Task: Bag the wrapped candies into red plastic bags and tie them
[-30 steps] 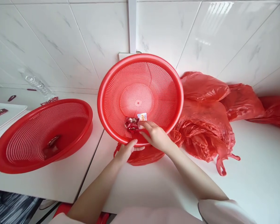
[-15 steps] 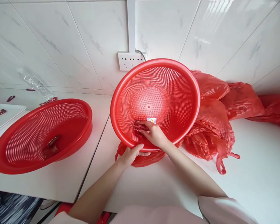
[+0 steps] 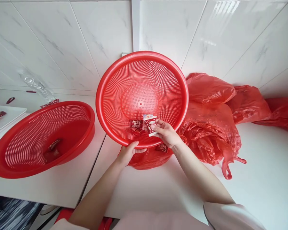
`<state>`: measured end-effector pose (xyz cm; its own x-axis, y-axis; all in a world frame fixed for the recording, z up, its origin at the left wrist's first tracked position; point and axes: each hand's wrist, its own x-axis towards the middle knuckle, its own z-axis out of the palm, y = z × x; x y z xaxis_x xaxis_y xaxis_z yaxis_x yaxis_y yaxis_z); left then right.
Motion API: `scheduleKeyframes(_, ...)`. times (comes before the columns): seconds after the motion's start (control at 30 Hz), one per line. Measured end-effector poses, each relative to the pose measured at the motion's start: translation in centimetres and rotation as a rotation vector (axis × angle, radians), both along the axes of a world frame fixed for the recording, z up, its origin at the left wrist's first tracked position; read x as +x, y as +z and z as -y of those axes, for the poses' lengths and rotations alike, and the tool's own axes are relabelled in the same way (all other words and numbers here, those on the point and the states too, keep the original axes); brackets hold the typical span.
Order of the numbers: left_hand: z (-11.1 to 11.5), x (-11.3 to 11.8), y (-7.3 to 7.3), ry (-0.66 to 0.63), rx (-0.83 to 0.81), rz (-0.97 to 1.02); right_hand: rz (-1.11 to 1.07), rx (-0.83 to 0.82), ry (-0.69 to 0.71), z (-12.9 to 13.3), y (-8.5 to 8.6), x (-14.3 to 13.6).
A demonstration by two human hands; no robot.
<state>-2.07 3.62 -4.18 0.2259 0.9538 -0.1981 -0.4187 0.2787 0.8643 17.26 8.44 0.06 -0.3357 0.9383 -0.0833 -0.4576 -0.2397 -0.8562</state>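
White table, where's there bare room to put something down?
On the white table, right of and in front of the red bags, and between the forearms. It's crowded around the tilted basket: bags beside it, another bag below its near rim.

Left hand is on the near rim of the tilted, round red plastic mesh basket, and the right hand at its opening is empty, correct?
The right hand isn't empty: the head view shows it pinching a small, flat red-and-white packet. The left hand is on the near rim of the tilted basket, as you said.
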Motion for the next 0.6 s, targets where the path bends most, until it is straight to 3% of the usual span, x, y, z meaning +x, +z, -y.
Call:
scheduleKeyframes(0.23,-0.1,-0.1,0.1,0.019,0.014,-0.01,0.11,0.106,0.067,0.3,-0.2,0.0)
scheduleKeyframes(0.5,-0.7,-0.7,0.5,0.097,0.031,-0.011,0.169,0.181,0.025,0.5,0.7,0.5)
scheduleKeyframes(0.6,-1.0,-1.2,0.7,0.172,0.039,-0.02,0.282,0.229,0.127,0.7,1.5,1.7)
